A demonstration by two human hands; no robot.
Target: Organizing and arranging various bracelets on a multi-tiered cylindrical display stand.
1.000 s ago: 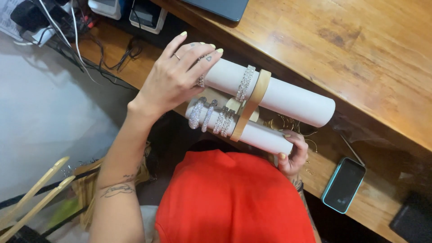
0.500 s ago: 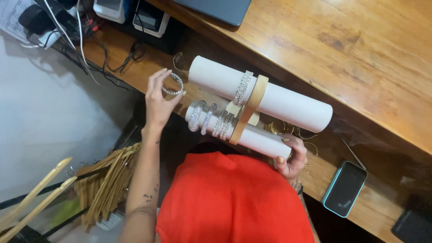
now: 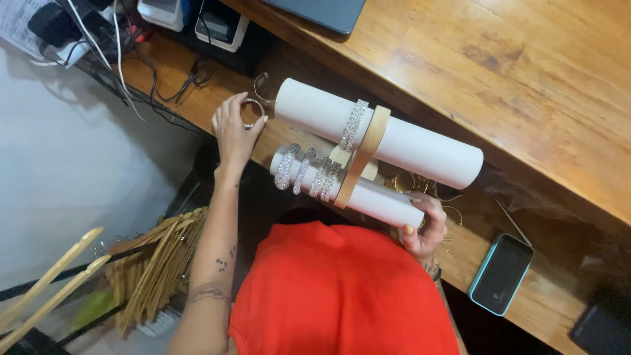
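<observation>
Sparkling silver rhinestone bangle was pinched in the left hand, just beside the upper white cylindrical display roll. Lower white roll was grasped by the right hand above the wooden counter.

There was a single view, from a camera worn on the person's head. It looked almost straight down past the red shirt onto the wooden surface, which ran diagonally across the frame. It sat close, within arm's reach, with the floor visible at left.
</observation>
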